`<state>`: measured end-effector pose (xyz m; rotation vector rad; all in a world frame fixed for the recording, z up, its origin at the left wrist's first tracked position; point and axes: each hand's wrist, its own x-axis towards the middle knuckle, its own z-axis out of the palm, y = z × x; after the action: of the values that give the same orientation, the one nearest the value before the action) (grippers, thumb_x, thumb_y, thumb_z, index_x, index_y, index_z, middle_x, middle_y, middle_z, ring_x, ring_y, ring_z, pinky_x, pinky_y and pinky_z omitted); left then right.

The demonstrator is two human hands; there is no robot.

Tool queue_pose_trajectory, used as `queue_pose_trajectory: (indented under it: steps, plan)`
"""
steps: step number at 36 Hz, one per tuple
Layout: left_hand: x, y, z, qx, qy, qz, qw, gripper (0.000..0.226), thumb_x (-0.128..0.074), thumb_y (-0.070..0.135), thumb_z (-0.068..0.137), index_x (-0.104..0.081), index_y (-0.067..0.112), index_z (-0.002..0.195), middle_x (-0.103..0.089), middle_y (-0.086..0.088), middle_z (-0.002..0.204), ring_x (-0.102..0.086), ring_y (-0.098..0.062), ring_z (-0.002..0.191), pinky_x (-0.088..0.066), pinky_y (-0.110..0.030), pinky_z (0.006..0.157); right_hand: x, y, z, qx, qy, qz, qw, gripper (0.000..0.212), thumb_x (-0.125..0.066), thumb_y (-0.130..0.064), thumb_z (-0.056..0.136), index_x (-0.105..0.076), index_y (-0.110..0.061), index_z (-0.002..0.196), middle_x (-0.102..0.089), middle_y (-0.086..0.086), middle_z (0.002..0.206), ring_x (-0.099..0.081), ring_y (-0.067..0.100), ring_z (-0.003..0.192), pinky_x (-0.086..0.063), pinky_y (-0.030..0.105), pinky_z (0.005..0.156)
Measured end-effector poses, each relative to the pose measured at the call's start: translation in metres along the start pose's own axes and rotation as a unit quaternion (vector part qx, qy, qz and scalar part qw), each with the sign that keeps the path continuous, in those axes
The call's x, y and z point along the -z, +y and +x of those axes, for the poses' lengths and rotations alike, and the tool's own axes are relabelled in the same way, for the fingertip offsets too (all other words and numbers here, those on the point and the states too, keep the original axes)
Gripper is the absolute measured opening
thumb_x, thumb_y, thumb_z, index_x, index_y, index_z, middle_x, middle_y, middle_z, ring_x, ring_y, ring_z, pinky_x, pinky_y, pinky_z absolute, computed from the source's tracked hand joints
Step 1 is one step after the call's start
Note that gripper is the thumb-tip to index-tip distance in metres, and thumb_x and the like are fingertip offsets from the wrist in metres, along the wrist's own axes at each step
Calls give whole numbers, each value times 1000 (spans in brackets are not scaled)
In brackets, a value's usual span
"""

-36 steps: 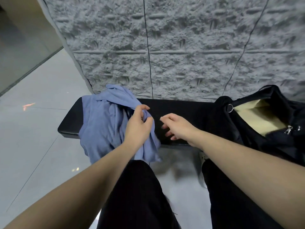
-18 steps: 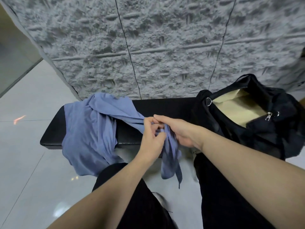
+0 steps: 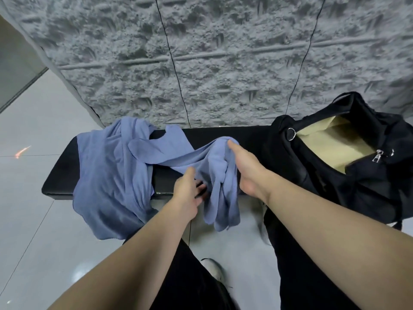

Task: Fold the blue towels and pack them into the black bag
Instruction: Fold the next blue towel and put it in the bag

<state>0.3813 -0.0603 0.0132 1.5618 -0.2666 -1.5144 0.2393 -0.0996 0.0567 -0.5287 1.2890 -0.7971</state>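
The right hand [image 3: 242, 166] is gripping a bunched towel [image 3: 220, 175] that is draping off the bench [image 3: 214, 135]; the left hand [image 3: 187, 195], fingers loose, is touching it just beside. The bag [image 3: 357, 175] is gaping rightward. The dangling end is likely snagging the pile [image 3: 111, 175] leftward, dragging it floorward.

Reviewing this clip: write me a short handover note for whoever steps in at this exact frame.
Right hand: grips a bunched blue towel over the bench front edge; its end hangs toward the floor.
Left hand: open, fingers reaching under that towel, no grip.
Other towels: crumpled heap on the bench's left, draping over the edge.
Black bag: on the right, unzipped, tan lining showing, no towel visible inside.
Done: nothing folded or packed.
Left: spread and fold each towel, then pack them into the bag.
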Motion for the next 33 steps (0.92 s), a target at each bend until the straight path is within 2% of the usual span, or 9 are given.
queue_pose_trajectory:
  steps: [6, 10, 13, 17, 20, 24, 28, 31, 33]
  plan:
    - [-19, 23, 28, -2, 9, 62, 998, 45, -54, 21, 87, -56, 12, 131, -69, -7, 95, -62, -21, 69, -53, -28, 59, 0, -8, 22, 5, 1, 102, 995, 42, -56, -50, 96, -67, -13, 113, -70, 21, 112, -68, 33, 105, -51, 47, 100]
    - [-31, 38, 54, 12, 14, 30, 999, 21, -56, 18, 87, -59, 14, 107, -61, -6, 91, -60, -20, 72, -53, -27, 54, 6, -10, 39, 7, 8, 104, 995, 41, -54, -52, 96, -69, -15, 102, -75, 13, 97, -72, 27, 93, -57, 40, 89]
    - [-41, 51, 73, -23, 26, 48, 998, 9, -54, 18, 89, -58, 20, 96, -58, -5, 103, -57, -20, 89, -51, -32, 72, 10, -12, 55, 1, 35, 82, 996, 38, -56, -49, 95, -69, -15, 106, -74, 9, 93, -72, 23, 84, -57, 33, 77]
    - [-57, 67, 91, -92, 11, 108, 990, 20, -51, 15, 91, -64, 20, 106, -62, 0, 105, -55, -13, 83, -42, -25, 67, 19, -14, 74, -3, 91, 52, 995, 40, -49, -49, 97, -66, -18, 115, -72, 8, 108, -70, 26, 99, -55, 42, 94]
    - [-68, 79, 108, -117, -30, 184, 976, 57, -49, 21, 94, -39, 31, 149, -33, 2, 156, -44, -22, 133, -44, -37, 92, 24, -16, 81, -8, 109, 47, 993, 44, -42, -49, 100, -63, -18, 123, -70, 9, 114, -68, 28, 101, -54, 44, 96]
    - [-85, 90, 118, -150, -58, 243, 957, 59, -47, 23, 99, -30, 34, 154, -9, 6, 165, -22, -21, 148, -33, -46, 113, 31, -18, 85, -25, 120, 19, 992, 39, -40, -42, 104, -57, -12, 121, -66, 11, 113, -65, 29, 102, -53, 39, 91]
    - [-93, 73, 114, -217, 2, 338, 916, 51, -51, 25, 100, -37, 26, 149, -9, 4, 159, -44, -24, 128, -41, -32, 93, 33, -24, 88, -26, 141, -29, 989, 31, -45, -25, 102, -56, -10, 127, -63, 15, 121, -62, 32, 110, -51, 42, 96]
    - [-91, 56, 104, -230, 73, 283, 928, 41, -52, 17, 97, -45, 20, 137, -21, -2, 146, -56, -25, 85, -48, -35, 78, 36, -25, 90, -17, 156, -34, 987, 43, -47, -15, 97, -50, -10, 139, -61, 17, 127, -62, 30, 106, -50, 37, 87]
    - [-86, 46, 96, -206, 106, 234, 944, 36, -53, 15, 95, -46, 16, 131, -25, -3, 139, -50, -17, 70, -45, -33, 71, 39, -22, 88, -2, 163, -23, 986, 36, -44, -9, 95, -59, -8, 128, -66, 15, 112, -61, 27, 91, -47, 32, 73]
